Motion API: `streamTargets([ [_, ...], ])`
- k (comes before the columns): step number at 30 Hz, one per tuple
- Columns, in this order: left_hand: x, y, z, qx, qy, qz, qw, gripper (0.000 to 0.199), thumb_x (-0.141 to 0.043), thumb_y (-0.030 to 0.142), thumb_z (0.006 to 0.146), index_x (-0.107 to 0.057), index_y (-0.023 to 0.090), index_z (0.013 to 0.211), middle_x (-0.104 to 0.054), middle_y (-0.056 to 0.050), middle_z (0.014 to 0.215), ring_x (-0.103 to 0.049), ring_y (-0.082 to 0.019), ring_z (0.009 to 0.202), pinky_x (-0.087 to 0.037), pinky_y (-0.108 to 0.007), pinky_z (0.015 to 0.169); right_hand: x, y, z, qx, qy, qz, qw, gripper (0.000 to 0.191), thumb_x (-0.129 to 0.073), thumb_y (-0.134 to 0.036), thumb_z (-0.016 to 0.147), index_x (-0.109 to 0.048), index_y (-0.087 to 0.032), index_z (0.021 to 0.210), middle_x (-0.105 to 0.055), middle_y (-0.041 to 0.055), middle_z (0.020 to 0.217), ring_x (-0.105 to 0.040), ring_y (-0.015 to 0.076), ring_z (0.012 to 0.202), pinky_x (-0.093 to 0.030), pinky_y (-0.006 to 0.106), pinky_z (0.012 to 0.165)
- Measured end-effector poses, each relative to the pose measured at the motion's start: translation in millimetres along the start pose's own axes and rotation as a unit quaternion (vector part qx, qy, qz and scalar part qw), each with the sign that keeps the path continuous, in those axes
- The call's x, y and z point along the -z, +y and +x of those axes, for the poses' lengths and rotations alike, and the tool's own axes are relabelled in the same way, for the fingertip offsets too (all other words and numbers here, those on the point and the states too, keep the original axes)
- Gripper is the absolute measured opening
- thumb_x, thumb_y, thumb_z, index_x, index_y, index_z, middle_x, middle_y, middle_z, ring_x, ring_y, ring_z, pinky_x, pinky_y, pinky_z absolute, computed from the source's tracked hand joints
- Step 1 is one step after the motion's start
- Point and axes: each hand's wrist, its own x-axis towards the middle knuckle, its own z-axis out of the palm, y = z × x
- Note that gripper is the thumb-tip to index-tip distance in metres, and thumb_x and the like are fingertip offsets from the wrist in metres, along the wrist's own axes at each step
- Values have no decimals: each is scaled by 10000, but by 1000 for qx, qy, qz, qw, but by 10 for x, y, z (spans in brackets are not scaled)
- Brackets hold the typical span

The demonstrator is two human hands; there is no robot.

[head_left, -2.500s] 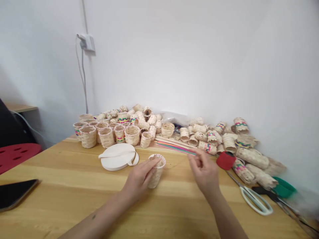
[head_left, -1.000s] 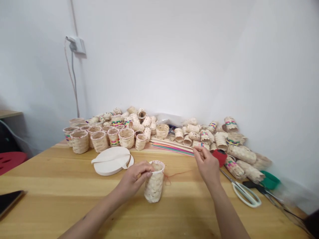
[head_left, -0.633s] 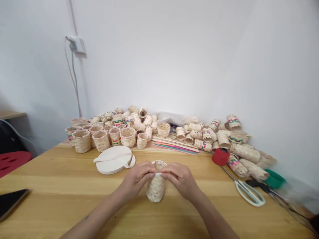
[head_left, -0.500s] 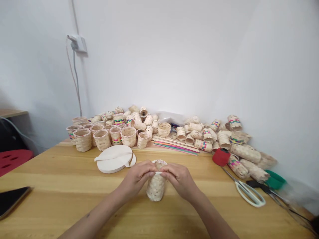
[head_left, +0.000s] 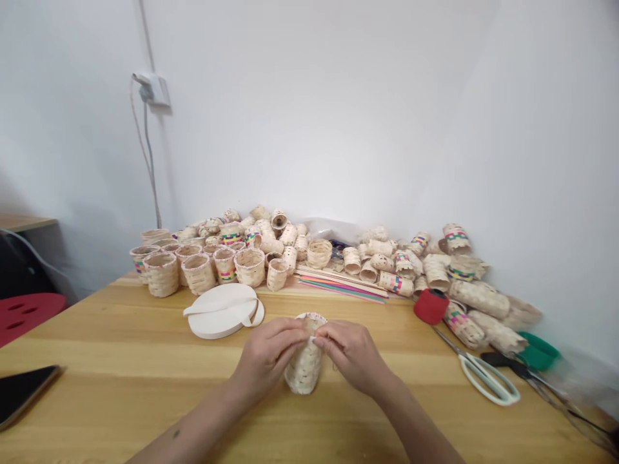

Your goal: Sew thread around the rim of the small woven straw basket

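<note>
A small woven basket (head_left: 303,372) of pale strips stands slightly tilted on the wooden table in front of me. Reddish stitching shows along the far part of its rim. My left hand (head_left: 271,351) pinches the near rim from the left, fingers bent over the edge. From the right, my right hand (head_left: 353,354) pinches the same rim, its fingertips close to those of the left. A bit of white edging shows between the fingertips. Whether a needle or thread is held there is too small to tell.
Behind the hands lies a roll of white tape (head_left: 217,312). Finished-looking baskets (head_left: 161,274) stand at back left, and a heap of woven pieces (head_left: 478,299) lies at back right. White-handled scissors (head_left: 489,380), a red spool (head_left: 430,306) and coloured strips (head_left: 343,290) are also there. A phone (head_left: 26,394) lies left.
Both hands stay on the basket's rim. The left hand has shifted slightly right and its fingers have moved over the rim; the basket leans a little more to the right.
</note>
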Motion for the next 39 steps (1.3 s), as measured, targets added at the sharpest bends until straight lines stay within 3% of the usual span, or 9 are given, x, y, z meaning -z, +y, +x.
streamTargets([
  [11,11,43,59,41,-32,-27,998,202,-466,207,932,-661,178,888,-680,-63,820,-644,-151,755,-506,-230,667,23,-54,9,14,7,20,1000,257,-439,-318,975,-640,-215,853,-673,14,772,-600,144,713,-395,235,644],
  [17,26,42,76,60,-53,-47,996,213,-453,209,935,-659,177,890,-682,-62,829,-640,-158,770,-493,-233,687,82,-11,5,-6,42,83,996,236,-452,-337,962,-637,-229,1060,-706,41,957,-646,163,837,-463,260,745],
  [22,39,52,82,75,-64,-63,993,193,-474,211,926,-655,177,869,-671,-55,820,-622,-156,768,-481,-232,692,62,-16,10,5,27,88,996,192,-475,-297,954,-653,-231,928,-695,17,856,-628,151,782,-440,242,700],
  [30,68,85,115,121,-100,-107,982,258,-446,275,940,-660,175,837,-664,-48,811,-612,-163,770,-468,-246,697,54,-53,12,9,-4,51,999,196,-456,-264,961,-621,-218,864,-647,-2,760,-576,134,695,-379,229,641],
  [36,68,50,75,176,-73,-99,977,277,-411,240,949,-625,189,1116,-687,-62,968,-623,-174,880,-481,-268,781,80,-64,-6,38,-12,12,999,221,-428,-257,970,-613,-211,858,-649,12,760,-576,145,705,-372,242,655],
  [39,91,64,92,176,-103,-105,973,260,-439,245,936,-642,191,1089,-677,-68,1029,-608,-179,941,-465,-274,828,77,-66,-8,48,-7,12,999,225,-426,-262,973,-621,-209,874,-660,19,774,-583,147,713,-380,243,668],
])
